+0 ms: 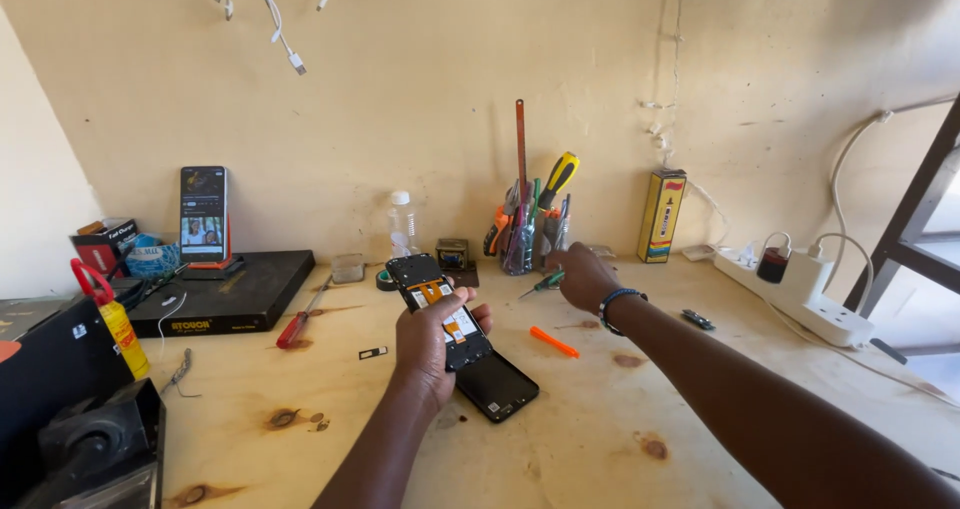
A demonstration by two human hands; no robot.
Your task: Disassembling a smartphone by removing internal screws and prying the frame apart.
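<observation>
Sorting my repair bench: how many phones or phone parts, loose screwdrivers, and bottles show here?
Phones or phone parts: 3, the opened phone in the left hand, black panel, standing phone
Loose screwdrivers: 3, green at the right hand, red, orange
Bottles: 2, clear, yellow
Total: 8

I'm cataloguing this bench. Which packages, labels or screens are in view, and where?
Phone: upright at the wall, left, screen lit.
Yellow box: tall, standing against the wall, right.
Yellow bottle: far left, red label.
Black phone: flat on the bench, dark.
</observation>
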